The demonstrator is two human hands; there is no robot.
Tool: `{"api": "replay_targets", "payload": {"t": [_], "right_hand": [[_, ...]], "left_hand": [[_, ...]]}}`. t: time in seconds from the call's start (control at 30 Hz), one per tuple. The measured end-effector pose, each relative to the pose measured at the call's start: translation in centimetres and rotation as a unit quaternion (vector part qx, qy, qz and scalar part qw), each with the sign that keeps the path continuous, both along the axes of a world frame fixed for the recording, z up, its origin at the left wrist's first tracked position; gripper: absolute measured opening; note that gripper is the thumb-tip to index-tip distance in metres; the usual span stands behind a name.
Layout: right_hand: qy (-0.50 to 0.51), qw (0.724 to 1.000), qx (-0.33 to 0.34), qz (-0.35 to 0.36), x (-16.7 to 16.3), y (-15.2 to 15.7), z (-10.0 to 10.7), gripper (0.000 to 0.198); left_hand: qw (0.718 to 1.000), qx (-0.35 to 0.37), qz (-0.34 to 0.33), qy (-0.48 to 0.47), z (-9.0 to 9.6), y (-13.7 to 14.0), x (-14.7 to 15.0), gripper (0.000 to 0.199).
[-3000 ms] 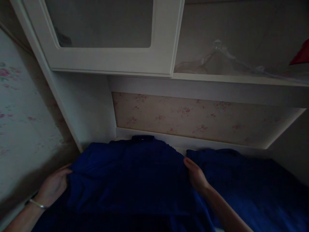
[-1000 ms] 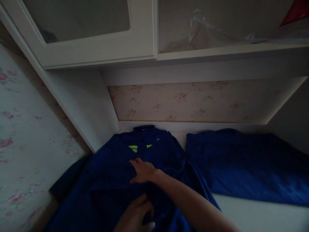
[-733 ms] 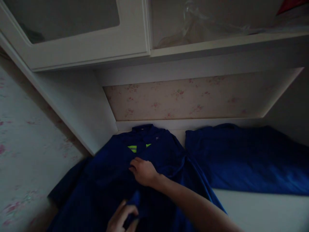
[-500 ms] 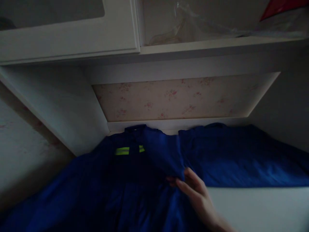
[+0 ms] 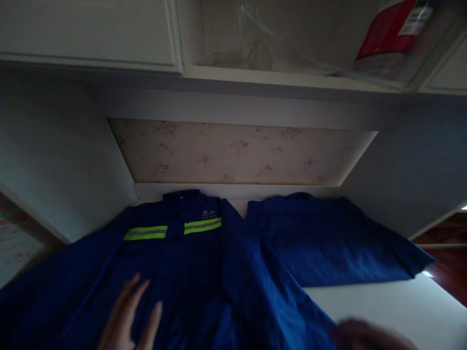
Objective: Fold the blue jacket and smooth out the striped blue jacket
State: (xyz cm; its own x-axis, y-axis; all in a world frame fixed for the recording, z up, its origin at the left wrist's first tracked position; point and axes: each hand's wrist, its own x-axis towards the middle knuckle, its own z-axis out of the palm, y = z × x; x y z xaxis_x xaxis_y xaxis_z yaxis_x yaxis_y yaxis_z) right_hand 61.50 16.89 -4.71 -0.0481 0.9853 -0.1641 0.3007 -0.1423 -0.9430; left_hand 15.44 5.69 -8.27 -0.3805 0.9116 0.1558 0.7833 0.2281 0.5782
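A dark blue work jacket [image 5: 189, 272] lies spread front-up on a white surface [image 5: 394, 311], its collar toward the floral-papered back wall [image 5: 237, 153] of the alcove. Two yellow-green reflective strips [image 5: 171, 229] run across its chest just below the collar, and a small pale logo sits above the strip on the jacket's right-hand half as seen here.

The left hand [image 5: 129, 318] rests flat on the jacket's front below the strips, fingers [image 5: 140, 294] straight, spread a little apart and pointing toward the collar, gripping nothing. The right hand [image 5: 365, 335] shows only as a dark blur at the end of the jacket's sleeve that stretches toward the lower right; it touches or nearly touches the cuff, and I cannot tell whether it is closed on the cloth.

Just beside the jacket, on the side away from the left hand, a second blue garment [image 5: 328, 243] lies flat on the same surface. Above the jacket a white shelf [image 5: 277, 78] carries clear plastic wrap [image 5: 251, 43] and a red-and-white packet [image 5: 390, 29].
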Motion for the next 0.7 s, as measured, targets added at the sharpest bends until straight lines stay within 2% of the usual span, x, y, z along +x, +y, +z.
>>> {"api": "replay_targets", "payload": {"t": [0.07, 0.13, 0.2, 0.23, 0.3, 0.4, 0.5, 0.6, 0.7], "right_hand": [[-0.114, 0.991, 0.061, 0.043, 1.5, 2.6, 0.3, 0.037], [-0.254, 0.952, 0.103, 0.134, 1.9, 5.6, -0.8, 0.058], [-0.360, 0.899, 0.083, 0.235, 1.7, 8.0, -2.7, 0.086], [-0.395, 0.876, 0.066, 0.268, 1.5, 8.7, -3.8, 0.093], [-0.444, 0.847, 0.071, 0.284, 1.6, 9.4, -5.8, 0.085], [-0.469, 0.836, 0.150, 0.242, 2.6, 9.7, -7.8, 0.056], [-0.455, 0.844, 0.200, 0.203, 3.7, 10.8, -8.1, 0.046], [-0.441, 0.875, 0.190, 0.065, 4.2, 13.3, -6.5, 0.049], [-0.428, 0.881, 0.176, -0.093, 4.1, 15.9, -2.7, 0.056]], "left_hand": [[0.997, 0.035, -0.062, -0.021, -0.1, 1.6, 4.1, 0.051], [0.989, 0.057, -0.131, -0.021, 0.1, 3.4, 7.7, 0.048], [0.983, 0.065, -0.173, -0.002, 0.4, 4.9, 10.1, 0.046], [0.981, 0.067, -0.184, 0.008, 0.5, 5.5, 10.9, 0.046], [0.977, 0.054, -0.208, 0.020, 0.5, 6.4, 11.8, 0.048], [0.965, 0.005, -0.260, 0.021, 0.0, 7.2, 12.7, 0.050], [0.953, -0.055, -0.299, 0.022, -0.8, 7.7, 13.5, 0.050], [0.949, -0.081, -0.305, 0.024, -1.4, 7.8, 13.9, 0.049], [0.948, -0.097, -0.304, 0.004, -1.5, 7.6, 13.8, 0.051]]}}
